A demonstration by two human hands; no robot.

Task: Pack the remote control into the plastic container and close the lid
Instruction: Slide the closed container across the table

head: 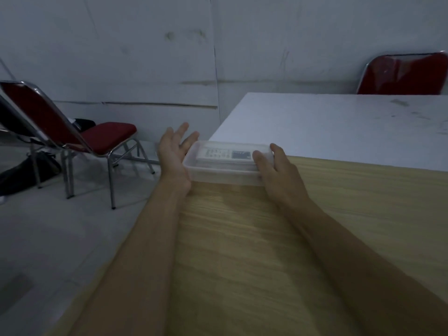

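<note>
A clear plastic container [225,174] sits near the far left corner of the wooden table [278,238]. Inside it lies a white remote control [224,154], its buttons and dark screen showing through the translucent lid [218,144] that rests on top. My right hand [278,173] grips the container's right end, thumb pressed on the lid's top. My left hand [173,156] is beside the left end, fingers spread apart, its palm against or very close to the container's side.
A white table [339,127] abuts the wooden one at the back. A red folding chair [80,139] stands on the floor to the left, with dark bags around it. Another red chair [404,76] is behind the white table at right.
</note>
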